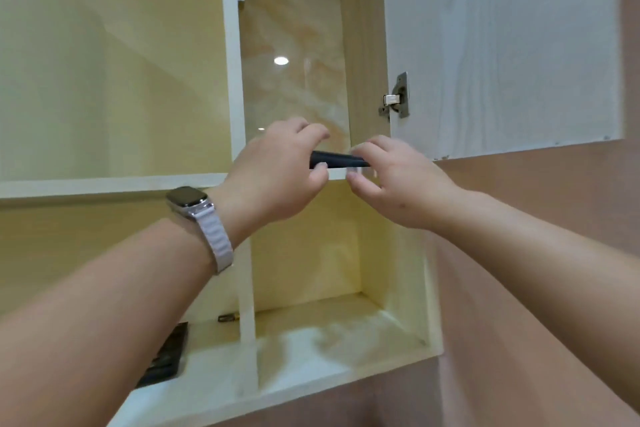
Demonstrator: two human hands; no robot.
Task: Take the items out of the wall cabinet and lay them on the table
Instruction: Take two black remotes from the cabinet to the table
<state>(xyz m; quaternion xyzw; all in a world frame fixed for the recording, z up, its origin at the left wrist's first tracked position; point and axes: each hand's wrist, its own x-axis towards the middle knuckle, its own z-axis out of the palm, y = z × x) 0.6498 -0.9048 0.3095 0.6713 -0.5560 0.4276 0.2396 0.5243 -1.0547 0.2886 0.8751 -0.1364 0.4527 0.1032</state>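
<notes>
Dark cylinder (333,160) lay at the upper shelf (104,184) edge in frame centre, long axis running left to right between my hands; my left hand (277,173) curled round its left end, my right hand (394,184) pinched the other.

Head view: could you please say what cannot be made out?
All head view:
- dark item: both ends covered by the left hand and right hand gripping it; identity unclear.
- dark flat object on lower shelf: mostly behind the left forearm.
- small bit beside the divider: too small.
- table: out of frame.
</notes>
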